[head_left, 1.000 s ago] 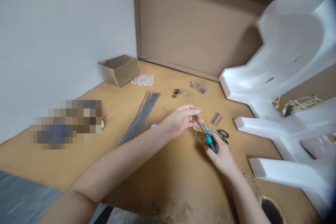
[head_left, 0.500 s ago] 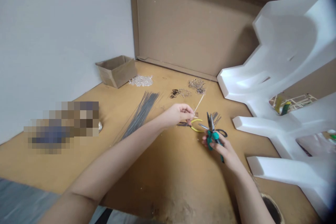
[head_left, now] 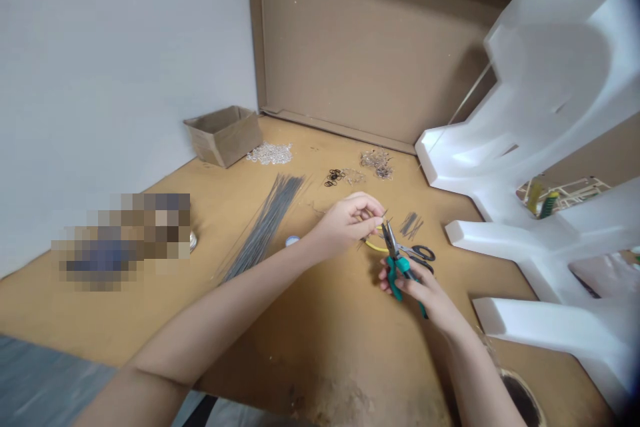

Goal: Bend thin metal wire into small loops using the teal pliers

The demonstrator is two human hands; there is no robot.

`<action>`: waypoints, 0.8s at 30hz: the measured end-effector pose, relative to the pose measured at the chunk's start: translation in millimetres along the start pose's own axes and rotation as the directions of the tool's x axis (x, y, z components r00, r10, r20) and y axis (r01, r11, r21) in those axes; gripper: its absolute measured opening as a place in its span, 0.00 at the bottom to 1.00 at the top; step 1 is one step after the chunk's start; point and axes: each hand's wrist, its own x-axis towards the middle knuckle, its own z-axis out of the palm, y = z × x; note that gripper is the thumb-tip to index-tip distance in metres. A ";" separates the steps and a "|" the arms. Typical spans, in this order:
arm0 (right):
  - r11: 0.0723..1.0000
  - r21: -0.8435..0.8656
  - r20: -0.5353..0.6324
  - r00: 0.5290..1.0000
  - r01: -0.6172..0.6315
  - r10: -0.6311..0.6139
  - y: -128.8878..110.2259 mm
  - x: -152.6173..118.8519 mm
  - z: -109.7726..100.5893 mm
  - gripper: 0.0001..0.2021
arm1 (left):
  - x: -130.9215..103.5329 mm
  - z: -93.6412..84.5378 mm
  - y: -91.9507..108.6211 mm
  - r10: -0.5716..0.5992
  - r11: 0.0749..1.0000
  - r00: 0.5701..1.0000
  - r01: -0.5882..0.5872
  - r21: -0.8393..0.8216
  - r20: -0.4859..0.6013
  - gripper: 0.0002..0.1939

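Observation:
My left hand [head_left: 356, 219] is closed in a pinch on a thin wire [head_left: 385, 213], of which only a short bit shows past the fingertips. Just below it, my right hand [head_left: 413, 280] grips needle-nose pliers [head_left: 394, 259] with teal handles. Their jaws are parted slightly and point up, close to the left fingertips. Behind both hands lie yellow-handled pliers [head_left: 376, 245], partly hidden, and black-handled scissors [head_left: 424, 253]. A few short dark wires [head_left: 411, 225] rest beyond the scissors. Left of my hands is a bundle of long grey wires [head_left: 265, 227].
Black rings [head_left: 334, 177], small metal pieces [head_left: 377, 163] and a pile of clear bits [head_left: 270, 153] lie toward the back. A cardboard box [head_left: 225, 140] stands at the left. White foam forms [head_left: 500, 240] border the right side. A thin pale line [head_left: 467, 95] crosses before the cardboard wall.
My left hand has moved slightly right, and the pliers have shifted left, so the jaws and left fingertips are now close. The pale strand by the left hand now shows farther up and right.

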 end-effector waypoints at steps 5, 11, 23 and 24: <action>0.998 -0.053 0.003 1.000 -0.027 0.027 0.6 0.0 2.6 0.15 | -3.7 1.9 -0.3 0.057 0.996 0.998 -0.059 0.069 0.022 0.04; 0.996 -0.085 0.010 0.999 -0.030 0.031 -4.0 -1.2 5.8 0.14 | -5.6 7.1 -5.5 -0.085 0.996 0.994 0.084 0.019 0.063 0.07; 0.985 -0.172 -0.087 0.996 0.014 -0.029 -5.2 0.0 -11.3 0.15 | 7.3 -28.8 7.1 -0.506 0.862 0.853 0.494 0.112 0.130 0.06; 0.982 -0.190 -0.075 0.997 0.021 -0.036 -6.2 -0.9 -10.1 0.15 | 8.0 -29.4 2.4 -0.506 0.862 0.845 0.502 0.069 0.174 0.07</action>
